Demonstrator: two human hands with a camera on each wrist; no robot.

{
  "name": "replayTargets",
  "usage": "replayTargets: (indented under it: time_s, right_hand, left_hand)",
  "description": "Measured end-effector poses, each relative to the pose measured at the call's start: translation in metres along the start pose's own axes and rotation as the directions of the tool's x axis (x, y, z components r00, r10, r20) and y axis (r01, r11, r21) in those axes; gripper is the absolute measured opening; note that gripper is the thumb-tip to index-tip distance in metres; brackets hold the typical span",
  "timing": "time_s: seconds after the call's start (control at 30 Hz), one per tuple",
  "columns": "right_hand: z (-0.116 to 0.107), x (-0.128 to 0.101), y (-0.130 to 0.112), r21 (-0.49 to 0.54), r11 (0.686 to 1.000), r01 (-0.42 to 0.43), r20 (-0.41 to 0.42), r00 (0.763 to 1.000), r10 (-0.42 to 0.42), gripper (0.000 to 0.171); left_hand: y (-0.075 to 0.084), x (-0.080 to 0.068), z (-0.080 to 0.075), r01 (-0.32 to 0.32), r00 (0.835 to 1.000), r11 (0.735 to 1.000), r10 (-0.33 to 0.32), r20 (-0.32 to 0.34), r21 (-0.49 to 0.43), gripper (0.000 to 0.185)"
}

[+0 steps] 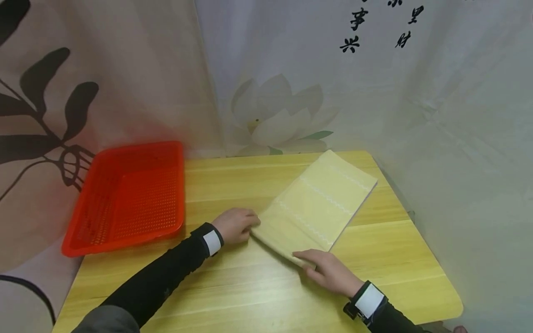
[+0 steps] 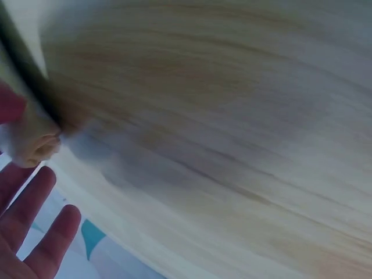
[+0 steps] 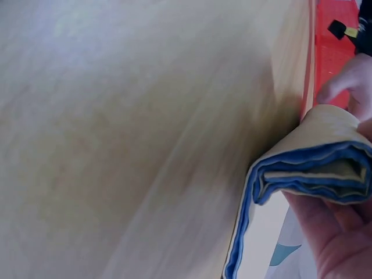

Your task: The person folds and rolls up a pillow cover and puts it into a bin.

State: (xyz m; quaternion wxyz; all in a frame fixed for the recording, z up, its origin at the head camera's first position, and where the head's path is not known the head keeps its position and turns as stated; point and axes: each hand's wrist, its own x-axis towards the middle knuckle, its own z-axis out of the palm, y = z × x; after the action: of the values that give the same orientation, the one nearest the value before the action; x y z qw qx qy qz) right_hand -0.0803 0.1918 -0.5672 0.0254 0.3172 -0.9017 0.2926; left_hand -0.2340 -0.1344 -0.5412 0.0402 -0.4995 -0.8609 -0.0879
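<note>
My left hand (image 1: 234, 225) and right hand (image 1: 331, 273) grip a pale-yellow, blue-lined rectangular cloth (image 1: 318, 199) by its rolled end: apparently mid-roll, next turn wanting even pressure.

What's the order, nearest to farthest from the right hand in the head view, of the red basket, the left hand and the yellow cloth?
1. Yellow cloth: held in the right hand by its near, rolled edge.
2. Left hand: to the left, at that edge's other end.
3. Red basket: farthest left, past the left hand.
</note>
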Motion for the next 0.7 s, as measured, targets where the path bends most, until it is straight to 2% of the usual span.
replayTargets:
  time_s: [0.17, 0.3, 0.43, 0.5, 0.6, 0.7]
  right_hand:
    - [-0.003, 0.000, 0.001, 0.066, 0.996, -0.053, -0.004, 0.999, 0.054, 0.040]
    - [-0.005, -0.001, 0.003, 0.108, 0.989, -0.103, -0.011, 0.994, 0.105, 0.040]
    - [-0.008, -0.004, 0.006, 0.197, 0.966, -0.168, 0.000, 0.985, 0.172, 0.043]
    - [-0.008, -0.006, 0.006, 0.208, 0.961, -0.185, -0.014, 0.981, 0.192, 0.046]
    - [-0.010, -0.007, 0.007, 0.131, 0.977, -0.168, -0.065, 0.982, 0.178, 0.048]
    - [-0.012, -0.007, 0.005, -0.066, 0.996, -0.060, -0.139, 0.989, 0.050, 0.052]
  left_hand:
    - [-0.004, -0.005, 0.004, 0.009, 1.000, 1.000, -0.009, -0.017, 0.017, 0.027]
    - [-0.007, 0.001, 0.006, 0.069, 0.998, 0.996, -0.069, 0.007, -0.053, 0.025]
    - [-0.008, 0.009, 0.002, 0.147, 0.989, 0.979, -0.143, 0.042, -0.142, 0.026]
    - [-0.007, 0.012, -0.001, 0.169, 0.985, 0.971, -0.162, 0.058, -0.170, 0.028]
    - [-0.005, 0.017, -0.003, 0.193, 0.980, 0.963, -0.181, 0.078, -0.190, 0.028]
    - [-0.006, 0.021, -0.002, 0.197, 0.980, 0.960, -0.186, 0.074, -0.199, 0.028]
